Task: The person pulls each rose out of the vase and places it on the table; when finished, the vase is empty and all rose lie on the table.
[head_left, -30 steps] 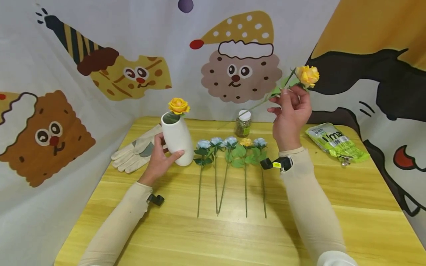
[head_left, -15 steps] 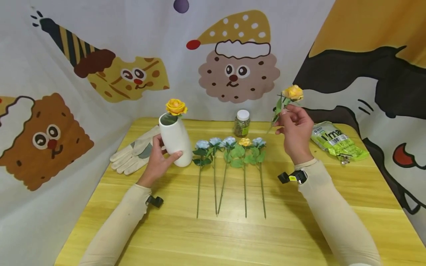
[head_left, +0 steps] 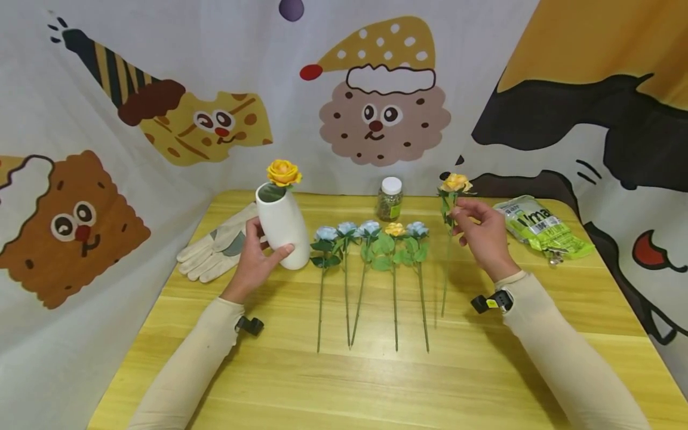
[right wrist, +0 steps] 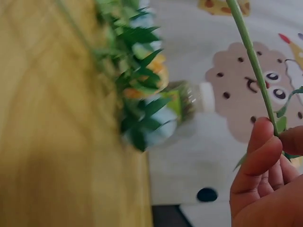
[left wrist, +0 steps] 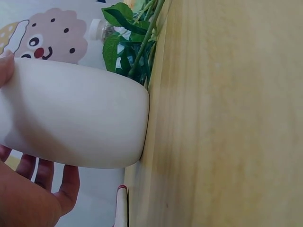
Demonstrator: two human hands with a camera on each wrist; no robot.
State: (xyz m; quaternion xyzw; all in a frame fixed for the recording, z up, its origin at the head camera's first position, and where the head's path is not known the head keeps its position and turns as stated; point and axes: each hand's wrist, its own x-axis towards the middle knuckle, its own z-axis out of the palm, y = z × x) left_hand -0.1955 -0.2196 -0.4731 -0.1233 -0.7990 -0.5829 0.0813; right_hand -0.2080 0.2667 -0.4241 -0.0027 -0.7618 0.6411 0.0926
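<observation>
My left hand [head_left: 255, 263] grips a white vase [head_left: 283, 230], thumb on the front and fingers behind it. The vase stands on the table, and one yellow rose [head_left: 284, 172] rises out of its mouth. Right of the row, my right hand [head_left: 482, 236] pinches the stem of a second, paler yellow rose [head_left: 455, 183] just under its bloom. Its green stem [right wrist: 256, 61] shows between thumb and fingers in the right wrist view and hangs down toward the table. Between the hands lie several blue roses [head_left: 368, 229] and a yellow rose [head_left: 395, 230], side by side with stems toward me.
Behind the roses stands a clear jar [head_left: 390, 200] with a white lid. A pale work glove [head_left: 209, 254] lies left of the vase. The green and white packet [head_left: 545, 227] is at the back right. A cartoon-printed cloth [head_left: 215, 48] hangs behind the wooden table [head_left: 301, 388].
My right hand has come down and slightly right with the yellow rose, whose stem has swung from slanting left to hanging nearly upright. The left hand and vase stay put.
</observation>
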